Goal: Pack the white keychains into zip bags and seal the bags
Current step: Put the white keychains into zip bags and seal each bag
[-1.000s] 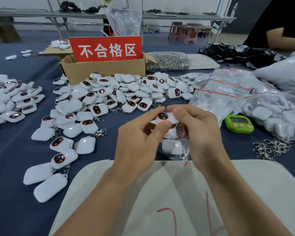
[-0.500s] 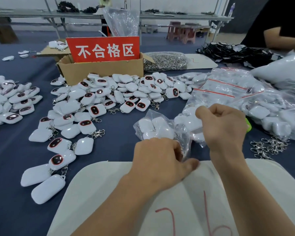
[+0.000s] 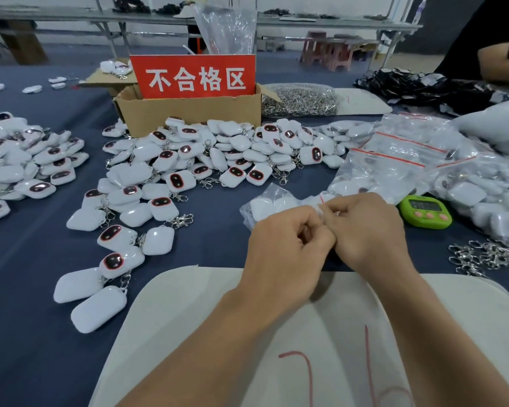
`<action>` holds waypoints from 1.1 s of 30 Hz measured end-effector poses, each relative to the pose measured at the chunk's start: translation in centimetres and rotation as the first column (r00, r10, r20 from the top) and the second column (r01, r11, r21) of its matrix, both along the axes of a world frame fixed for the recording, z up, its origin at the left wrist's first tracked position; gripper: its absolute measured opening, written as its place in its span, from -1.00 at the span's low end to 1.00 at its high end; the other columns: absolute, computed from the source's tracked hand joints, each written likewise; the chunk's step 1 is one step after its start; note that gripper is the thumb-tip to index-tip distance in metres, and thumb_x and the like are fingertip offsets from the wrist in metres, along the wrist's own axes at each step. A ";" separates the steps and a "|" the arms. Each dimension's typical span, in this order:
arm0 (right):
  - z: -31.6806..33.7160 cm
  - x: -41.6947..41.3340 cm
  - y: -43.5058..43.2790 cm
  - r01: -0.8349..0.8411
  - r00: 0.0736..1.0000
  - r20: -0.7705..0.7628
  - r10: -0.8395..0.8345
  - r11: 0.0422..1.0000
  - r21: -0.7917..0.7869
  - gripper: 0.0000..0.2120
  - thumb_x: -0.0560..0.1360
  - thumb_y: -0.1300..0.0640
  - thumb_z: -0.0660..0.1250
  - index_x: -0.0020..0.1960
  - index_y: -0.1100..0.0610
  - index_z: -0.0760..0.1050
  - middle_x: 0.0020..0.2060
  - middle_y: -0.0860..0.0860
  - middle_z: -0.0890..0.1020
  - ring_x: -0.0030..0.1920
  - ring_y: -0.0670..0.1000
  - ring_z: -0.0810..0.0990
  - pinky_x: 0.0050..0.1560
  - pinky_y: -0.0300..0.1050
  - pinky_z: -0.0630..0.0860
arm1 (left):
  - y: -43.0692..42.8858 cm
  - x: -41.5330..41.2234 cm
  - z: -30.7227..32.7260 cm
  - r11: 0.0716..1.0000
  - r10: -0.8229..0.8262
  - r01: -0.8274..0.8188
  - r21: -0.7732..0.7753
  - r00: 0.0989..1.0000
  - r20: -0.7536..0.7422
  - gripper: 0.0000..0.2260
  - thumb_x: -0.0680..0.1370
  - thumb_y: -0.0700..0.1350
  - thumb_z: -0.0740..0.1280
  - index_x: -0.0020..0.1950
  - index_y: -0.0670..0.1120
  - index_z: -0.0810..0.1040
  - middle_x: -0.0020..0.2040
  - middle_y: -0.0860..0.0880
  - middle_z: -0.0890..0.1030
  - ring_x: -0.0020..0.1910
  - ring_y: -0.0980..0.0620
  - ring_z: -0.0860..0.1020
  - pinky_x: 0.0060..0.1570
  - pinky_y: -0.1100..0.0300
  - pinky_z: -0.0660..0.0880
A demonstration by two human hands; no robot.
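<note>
Zip bag (image 3: 279, 191) of white keychains (image 3: 262, 210) lies just left of the green timer (image 3: 425, 212). Left hand (image 3: 285, 248) and right hand (image 3: 368, 230), touching, both pinch its red-lined mouth. Sealing well likely means pressing along the whole strip, end to end.

Clear zip bag (image 3: 272, 205) holds white keychains; loose keychains (image 3: 218, 154) heaped behind.

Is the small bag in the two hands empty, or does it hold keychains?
Not empty: white keychains show through the clear zip bag. Whether its seal is shut, I cannot tell.
</note>
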State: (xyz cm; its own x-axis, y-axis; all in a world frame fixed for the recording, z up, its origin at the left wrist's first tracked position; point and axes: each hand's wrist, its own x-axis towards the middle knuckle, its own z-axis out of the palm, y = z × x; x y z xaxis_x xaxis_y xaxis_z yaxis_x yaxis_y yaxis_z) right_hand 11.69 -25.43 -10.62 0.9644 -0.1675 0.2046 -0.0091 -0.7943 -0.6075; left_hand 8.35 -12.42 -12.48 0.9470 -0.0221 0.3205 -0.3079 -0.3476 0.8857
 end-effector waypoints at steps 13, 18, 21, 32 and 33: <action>0.7 -1.3 1.2 0.194 0.855 0.471 -0.216 0.976 0.097 -0.77 0.40 0.15 0.26 -0.11 0.02 0.69 -0.50 -0.07 0.51 -0.32 0.13 0.53 -0.22 -0.09 0.34 | 9.9 3.0 1.9 0.838 0.499 -0.486 0.247 0.867 0.011 -0.85 0.30 0.01 0.30 -0.25 0.20 0.64 -0.40 0.22 0.59 -0.33 0.15 0.54 -0.25 0.17 0.42; -0.7 -1.5 3.4 -0.215 0.964 0.145 0.223 0.974 -0.070 -0.58 0.54 0.17 0.37 0.38 -0.06 0.58 0.12 -0.06 0.52 0.26 -0.03 0.43 0.27 -0.51 0.16 | 13.4 4.1 0.9 0.564 0.624 -0.498 0.658 0.779 0.054 -0.62 0.43 -0.10 0.33 0.23 0.05 0.66 0.43 -0.07 0.49 0.43 -0.18 0.33 0.38 -0.04 0.29; -1.4 -1.2 3.3 -0.243 0.969 -0.082 0.234 0.961 -0.129 -0.57 0.61 0.12 0.25 0.47 -0.08 0.49 0.35 0.03 0.57 0.34 0.09 0.47 0.39 -0.13 0.32 | 13.7 4.4 -0.4 0.551 0.629 -0.383 0.741 0.774 -0.067 -0.41 0.58 0.07 0.28 0.57 -0.12 0.31 0.61 -0.20 0.20 0.60 -0.20 0.09 0.57 -0.11 0.07; -1.7 -1.3 3.0 -0.202 0.976 -0.103 0.193 0.976 -0.081 -0.57 0.61 0.14 0.25 0.45 -0.09 0.50 0.30 0.00 0.63 0.30 0.10 0.49 0.08 -0.29 0.24 | 11.1 4.8 -0.8 0.764 0.385 -0.368 0.530 0.919 0.084 -0.49 0.58 0.05 0.33 0.54 0.08 0.38 0.58 0.02 0.33 0.58 -0.04 0.22 0.50 0.05 0.20; -1.6 -1.5 3.0 -0.199 0.976 -0.106 0.191 0.977 -0.077 -0.57 0.61 0.14 0.25 0.45 -0.10 0.51 0.30 -0.01 0.63 0.29 0.09 0.49 0.08 -0.29 0.25 | 11.6 5.0 -0.9 0.676 0.476 -0.442 0.590 0.873 0.109 -0.47 0.61 0.08 0.28 0.57 0.02 0.34 0.62 -0.05 0.26 0.62 -0.08 0.14 0.57 -0.02 0.10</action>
State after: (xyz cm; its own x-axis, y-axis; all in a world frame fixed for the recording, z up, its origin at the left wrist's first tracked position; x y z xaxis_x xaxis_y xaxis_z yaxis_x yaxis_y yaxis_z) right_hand 10.23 -22.38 -12.27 0.9927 0.0399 0.1137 0.0954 -0.8364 -0.5397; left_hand 13.37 -0.83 -13.34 0.9026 0.2551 0.3468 0.0681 -0.8800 0.4701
